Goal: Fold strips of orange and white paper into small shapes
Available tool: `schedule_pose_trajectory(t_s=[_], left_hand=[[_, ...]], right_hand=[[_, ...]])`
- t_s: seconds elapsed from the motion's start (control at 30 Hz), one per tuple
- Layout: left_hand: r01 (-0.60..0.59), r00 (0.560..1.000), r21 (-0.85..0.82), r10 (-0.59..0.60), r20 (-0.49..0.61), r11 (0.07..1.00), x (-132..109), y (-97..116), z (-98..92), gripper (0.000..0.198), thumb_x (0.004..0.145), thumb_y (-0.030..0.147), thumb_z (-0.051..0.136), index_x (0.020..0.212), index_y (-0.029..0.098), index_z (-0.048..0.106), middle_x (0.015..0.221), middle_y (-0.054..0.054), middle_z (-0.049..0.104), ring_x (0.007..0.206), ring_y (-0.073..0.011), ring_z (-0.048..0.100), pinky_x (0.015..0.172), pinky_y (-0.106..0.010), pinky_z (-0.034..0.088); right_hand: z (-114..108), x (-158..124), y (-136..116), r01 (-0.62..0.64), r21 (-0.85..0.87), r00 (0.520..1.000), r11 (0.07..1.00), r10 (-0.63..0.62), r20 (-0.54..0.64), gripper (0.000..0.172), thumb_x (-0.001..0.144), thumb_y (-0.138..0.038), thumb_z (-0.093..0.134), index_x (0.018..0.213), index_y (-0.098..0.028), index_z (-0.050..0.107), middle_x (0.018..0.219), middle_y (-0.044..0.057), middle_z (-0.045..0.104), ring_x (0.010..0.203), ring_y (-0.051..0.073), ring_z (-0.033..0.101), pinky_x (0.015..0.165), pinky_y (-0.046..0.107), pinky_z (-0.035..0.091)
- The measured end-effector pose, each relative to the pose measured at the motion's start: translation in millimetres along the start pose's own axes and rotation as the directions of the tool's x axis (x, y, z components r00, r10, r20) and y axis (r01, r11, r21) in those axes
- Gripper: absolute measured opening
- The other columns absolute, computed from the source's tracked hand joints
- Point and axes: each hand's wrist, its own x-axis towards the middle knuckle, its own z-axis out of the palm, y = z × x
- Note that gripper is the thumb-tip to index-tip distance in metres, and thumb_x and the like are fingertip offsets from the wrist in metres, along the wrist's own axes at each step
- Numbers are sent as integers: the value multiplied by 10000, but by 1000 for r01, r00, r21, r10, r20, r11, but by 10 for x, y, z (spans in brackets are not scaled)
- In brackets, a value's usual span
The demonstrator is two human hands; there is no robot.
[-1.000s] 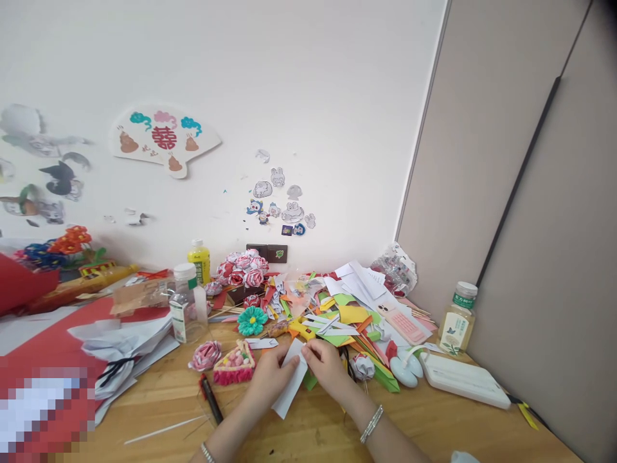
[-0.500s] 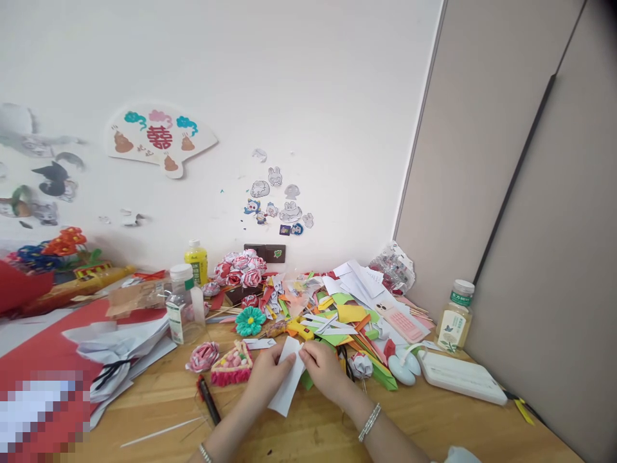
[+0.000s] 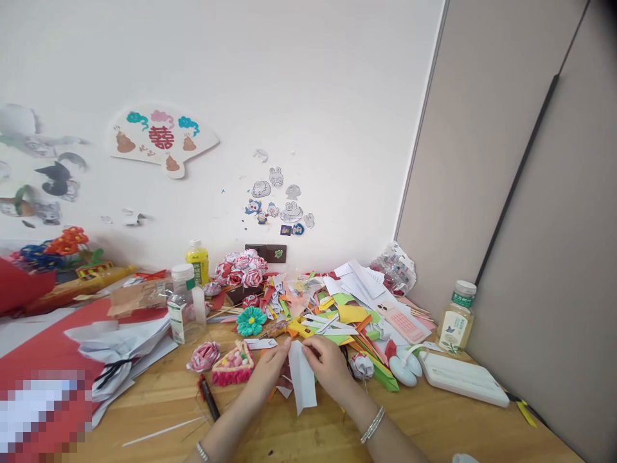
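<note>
A strip of white paper with a lengthwise crease hangs between my two hands, above the front of the wooden table. My left hand pinches its upper left edge. At the upper right edge, the bent fingers of my right hand are closed on the same strip. Left of my left hand lie a triangular pink-edged box, a pink paper rose and a black and red pen. A crumpled white paper flower is just right of my right hand.
A heap of coloured paper scraps with a yellow glue gun lies behind my hands. Clear jars, a white power bank and a capped bottle stand or lie to the sides. A blue-green flower sits further back.
The white paper strip has turned to hang more upright, its crease now facing me. My left hand has shifted slightly up and left to the strip's top edge.
</note>
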Motion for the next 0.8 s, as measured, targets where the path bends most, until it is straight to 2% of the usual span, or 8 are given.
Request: schedule_pose_trajectory(t_s=[0.13, 0.27, 0.37, 0.47, 0.6, 0.7, 0.8], left_hand=[[15, 996, -26, -13, 83, 1000, -5, 26, -18, 419, 606, 544, 523, 704, 137, 547, 578, -19, 602, 557, -164, 592, 513, -288, 479], [-8, 998, 19, 7, 70, 1000, 10, 13, -45, 395, 563, 499, 598, 715, 135, 580, 589, -12, 611, 586, -165, 599, 543, -283, 486], [-12, 995, -35, 15, 97, 999, 43, -7, -68, 427, 600, 527, 548, 748, 129, 594, 629, -39, 641, 626, -181, 609, 567, -295, 488], [62, 985, -112, -43, 167, 992, 48, -2, -84, 505, 633, 578, 464, 781, 113, 596, 693, -89, 666, 657, -206, 620, 561, -308, 484], [18, 983, -153, 11, 185, 988, -28, 55, -78, 398, 655, 497, 516, 787, 128, 582, 719, -79, 668, 696, -204, 621, 575, -293, 479], [15, 982, -115, 7, 187, 993, -80, 92, -68, 370, 625, 472, 566, 757, 128, 590, 677, -61, 658, 677, -197, 617, 603, -309, 481], [6, 990, -56, 2, 144, 998, -81, 96, -62, 332, 571, 444, 627, 674, 130, 595, 603, -17, 629, 602, -158, 601, 613, -296, 479]], right_hand=[[-17, 15, -20, -14, 50, 999, 999, 15, -34, 175, 779, -247, 430, 732, -197, 591, 720, 29, 576, 693, 160, 509, 617, 252, 365], [-15, 28, -15, -14, 98, 999, 995, 18, -34, 170, 768, -253, 447, 700, -192, 591, 691, 21, 566, 665, 152, 503, 596, 244, 366], [-14, 27, -22, -20, 111, 999, 994, 25, -38, 169, 762, -242, 449, 666, -188, 577, 659, 13, 551, 637, 145, 492, 574, 237, 355], [-17, 20, -37, -32, 106, 998, 994, 37, -41, 169, 758, -228, 444, 647, -181, 562, 644, 7, 539, 614, 138, 481, 555, 231, 345], [-23, 17, -53, -29, 98, 999, 995, 32, -33, 172, 761, -216, 430, 650, -177, 554, 652, 9, 539, 619, 135, 477, 558, 228, 344], [-26, 18, -59, -22, 89, 999, 996, 24, -24, 164, 758, -205, 434, 648, -178, 553, 644, 6, 532, 617, 133, 473, 555, 226, 342], [-22, 15, -59, -13, 80, 1000, 997, 14, -16, 160, 755, -198, 441, 642, -178, 553, 637, 2, 528, 614, 130, 472, 553, 223, 342]])
